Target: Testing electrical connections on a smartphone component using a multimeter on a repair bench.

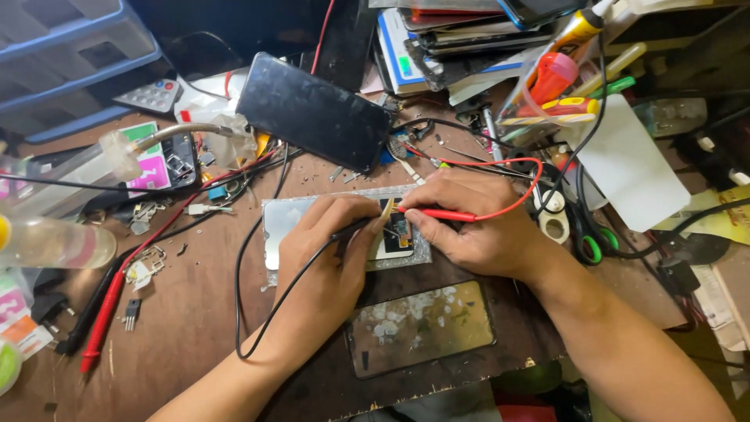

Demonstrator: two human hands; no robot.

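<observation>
Scuffed wooden bench (187, 312), glossy glass panel (420, 326)

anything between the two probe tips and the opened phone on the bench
Nothing visible: the left hand holds the black probe and the right hand the red probe, both tips down on the opened phone.

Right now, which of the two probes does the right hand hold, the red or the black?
The red probe, in the right hand; the black probe is in the left hand.
</observation>
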